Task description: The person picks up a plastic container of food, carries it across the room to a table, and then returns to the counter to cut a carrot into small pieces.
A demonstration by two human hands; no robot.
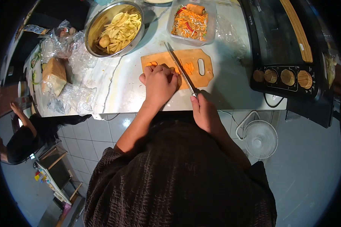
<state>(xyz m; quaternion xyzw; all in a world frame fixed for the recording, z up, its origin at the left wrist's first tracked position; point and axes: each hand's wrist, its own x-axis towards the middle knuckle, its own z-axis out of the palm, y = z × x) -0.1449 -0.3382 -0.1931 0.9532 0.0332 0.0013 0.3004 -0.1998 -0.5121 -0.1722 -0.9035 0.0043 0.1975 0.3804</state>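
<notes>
A wooden cutting board (204, 80) with an oval handle hole lies on the marble-patterned counter. My right hand (206, 113) is closed around the handle of a long knife (181, 66), whose blade slants up and left across the board. Thin orange carrot strips (188, 68) lie just right of the blade. On the board's left half my left hand (159, 84) presses down with curled fingers beside the blade, over orange carrot pieces mostly hidden beneath it. Orange slices (151, 64) show above its knuckles.
A steel bowl (90, 41) of pale cut strips stands behind at left, near a plastic container (212, 22) of shredded carrot. Plastic bags (78, 96) lie left. An oven (278, 68) stands right. A white wire basket (260, 139) is below the counter. Another person (23, 140) is far left.
</notes>
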